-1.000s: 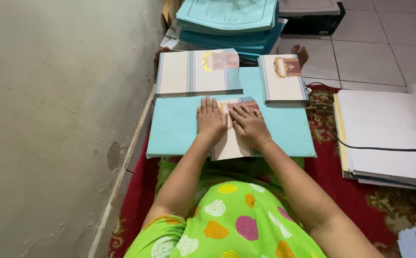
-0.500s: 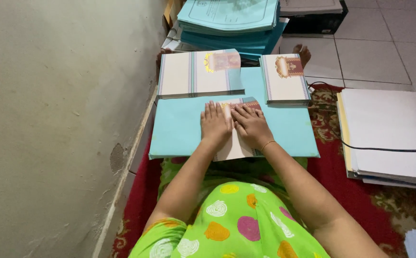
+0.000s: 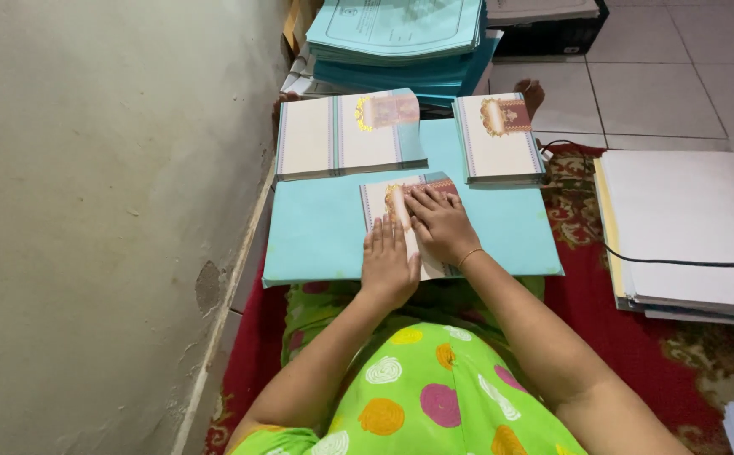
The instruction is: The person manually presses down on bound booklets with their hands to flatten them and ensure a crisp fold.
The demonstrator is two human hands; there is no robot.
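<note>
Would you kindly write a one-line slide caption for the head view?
Left hand and right hand press a folded printed card flat on a light blue board, card stacks beyond.

folded card (image 3: 384, 202) on board (image 3: 316, 236), stacks (image 3: 346, 135) behind

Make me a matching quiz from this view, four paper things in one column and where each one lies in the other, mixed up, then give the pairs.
Things:
1. Folded cream card with gold emblem
2. Wide stack of open cream cards
3. Pile of teal printed folders
4. Thick stack of white paper sheets

Places:
A. Far end, top of view
B. Under both hands, the left hand and the right hand
C. On the patterned red rug, right side
D. Beside the wall, beyond the hands

Pairs: 1-B, 2-D, 3-A, 4-C
</note>
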